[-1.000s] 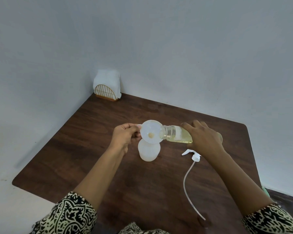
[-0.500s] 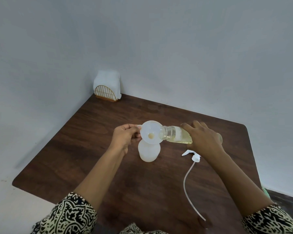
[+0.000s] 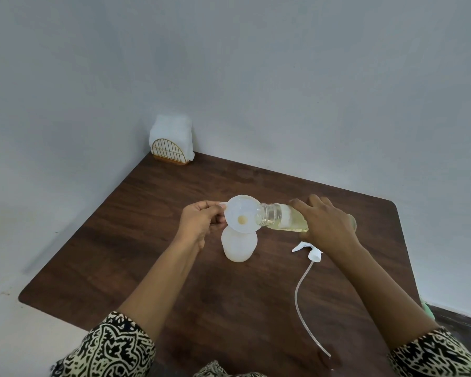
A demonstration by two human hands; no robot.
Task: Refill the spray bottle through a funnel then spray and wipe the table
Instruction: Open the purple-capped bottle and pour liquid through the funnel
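1. White, cloudy plastic makes up the spray bottle (image 3: pixel 239 246), which stands upright on the tabletop (image 3: pixel 174 268). It looks light and thin-walled, so I judge it tips easily.
2. Seated in the spray bottle's neck is a white funnel (image 3: pixel 241 213), its bowl tilted my way. The left grip (image 3: pixel 201 221) pinches the funnel's rim on the spray bottle's left side, steadying both.
3. Right of the spray bottle, the right grip (image 3: pixel 326 227) wraps around a clear refill bottle (image 3: pixel 280 220) held nearly level, its open mouth at the funnel's edge. Pale yellow liquid lies along its lower side.
4. That clear bottle looks smooth and perhaps slick when wet, so holding it around the body seems the sound place.
5. Right of the spray bottle and nearer me lies the trigger head (image 3: pixel 314 255) with its long, floppy dip tube. I would lift it by the stiff head, not the tube.
6. Well behind the spray bottle stands a napkin holder (image 3: pixel 172 144).
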